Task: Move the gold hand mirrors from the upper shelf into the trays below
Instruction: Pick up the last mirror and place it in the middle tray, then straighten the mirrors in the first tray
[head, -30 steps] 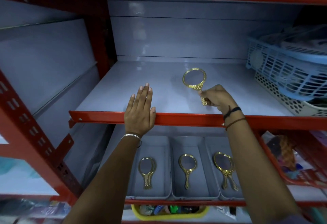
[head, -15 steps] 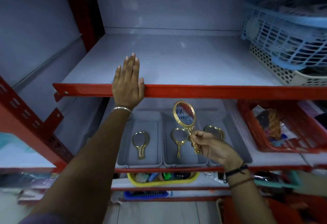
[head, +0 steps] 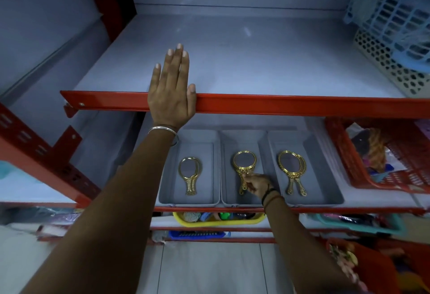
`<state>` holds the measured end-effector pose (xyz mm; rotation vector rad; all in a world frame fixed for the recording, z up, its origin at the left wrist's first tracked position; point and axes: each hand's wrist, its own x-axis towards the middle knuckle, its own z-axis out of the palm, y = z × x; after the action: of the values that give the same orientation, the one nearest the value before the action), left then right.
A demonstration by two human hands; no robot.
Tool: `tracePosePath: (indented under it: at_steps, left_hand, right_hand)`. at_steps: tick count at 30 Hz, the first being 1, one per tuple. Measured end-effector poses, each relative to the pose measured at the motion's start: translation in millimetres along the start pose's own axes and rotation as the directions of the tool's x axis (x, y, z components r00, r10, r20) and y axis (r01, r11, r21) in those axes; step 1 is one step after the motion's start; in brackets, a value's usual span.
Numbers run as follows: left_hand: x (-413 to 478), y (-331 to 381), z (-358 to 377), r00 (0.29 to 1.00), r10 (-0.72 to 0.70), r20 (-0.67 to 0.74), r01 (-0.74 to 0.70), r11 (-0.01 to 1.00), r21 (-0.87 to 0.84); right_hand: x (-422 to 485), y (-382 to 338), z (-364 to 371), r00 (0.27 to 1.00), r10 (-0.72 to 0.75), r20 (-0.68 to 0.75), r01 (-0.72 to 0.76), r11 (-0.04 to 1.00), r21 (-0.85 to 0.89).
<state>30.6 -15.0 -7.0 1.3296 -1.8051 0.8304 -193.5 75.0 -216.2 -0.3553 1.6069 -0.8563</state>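
Grey middle tray point(head: 226, 198), right hand point(head: 257, 185) gripping mirror point(head: 244, 162)

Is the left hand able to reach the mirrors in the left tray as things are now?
Probably yes. The left hand lies flat on the upper shelf edge, holding nothing. The left tray sits just below, open on top, with nothing covering its mirrors.

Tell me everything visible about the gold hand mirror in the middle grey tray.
The gold hand mirror in the middle grey tray has an oval glass in an ornate, shiny, metal-looking gold frame and a slim decorated handle. It lies roughly flat, head toward the back of the middle grey plastic tray, handle toward the front. The right hand has its grip on the handle just below the frame. A second mirror may lie under it; I cannot tell.
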Motion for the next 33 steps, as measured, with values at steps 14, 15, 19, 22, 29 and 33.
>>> tracePosePath:
  at_steps: [14, 15, 19, 22, 29, 33]
  left_hand:
    - [-9.3, 6.5, -10.7, 0.996, -0.085, 0.018, 0.087, 0.982, -0.166]
    - [-19.6, 8.4, -12.1, 0.996, -0.08, 0.035, 0.086, 0.971, -0.223]
    - [-88.2, 10.2, -5.6, 0.985, 0.106, 0.134, -0.055, 0.939, -0.341]
    - [-136.9, 8.3, 3.9, 0.95, 0.131, 0.284, -0.001, 0.909, -0.418]
    - [-187.9, 2.1, 42.2, 0.487, -0.128, 0.864, 0.503, 0.85, -0.157]
    - [-196.2, 4.9, 61.1, 0.185, -0.255, 0.949, 0.584, 0.805, 0.102]
  right_hand:
    - [-25.9, -15.3, 29.8, 0.917, -0.364, -0.164, 0.324, 0.919, -0.226]
    - [-32.2, -18.5, 36.1, 0.913, -0.384, -0.137, 0.362, 0.918, -0.161]
    - [-55.3, -30.2, 63.4, 0.889, -0.458, 0.022, 0.458, 0.885, -0.085]
    - [-57.6, -28.2, 86.1, 0.878, -0.464, 0.117, 0.478, 0.858, -0.19]
    - [-33.1, -9.4, 127.1, 0.913, -0.349, 0.21, 0.404, 0.707, -0.581]
    - [-14.3, -5.3, 139.1, 0.952, -0.242, 0.187, 0.3, 0.63, -0.717]
